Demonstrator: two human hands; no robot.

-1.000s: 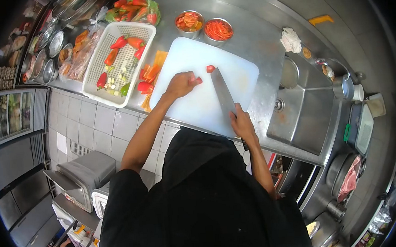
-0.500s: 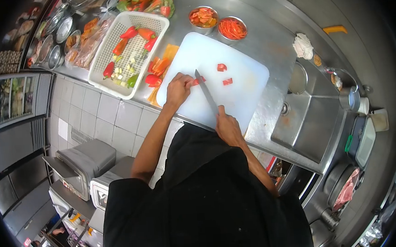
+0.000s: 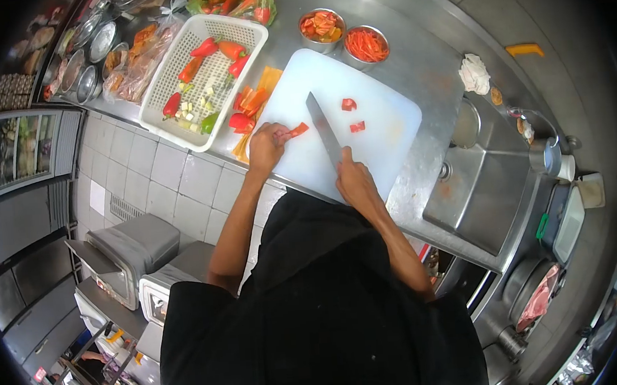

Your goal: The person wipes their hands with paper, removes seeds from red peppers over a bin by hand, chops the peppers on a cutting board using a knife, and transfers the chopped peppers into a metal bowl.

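On the white cutting board [image 3: 384,151], my left hand [image 3: 267,149] pinches a strip of red pepper [image 3: 298,130] near the board's left edge. My right hand [image 3: 357,180] is wrapped round the handle of a kitchen knife [image 3: 324,128]. Its blade points away from me, a little to the right of the strip and apart from it. Two small cut pieces of red pepper [image 3: 349,104] lie on the board right of the blade. Beside the board's left edge are red and orange pepper pieces [image 3: 250,101].
A white perforated basket [image 3: 147,111] with peppers and pale trimmings stands at the left. Two metal bowls [image 3: 367,62] of cut pepper sit behind the board. A crumpled white cloth [image 3: 473,74] and a sink [image 3: 466,196] are on the right.
The knife has moved away from the pepper strip, its blade lifting up and to the right. My left hand has drawn slightly left and down with the strip.
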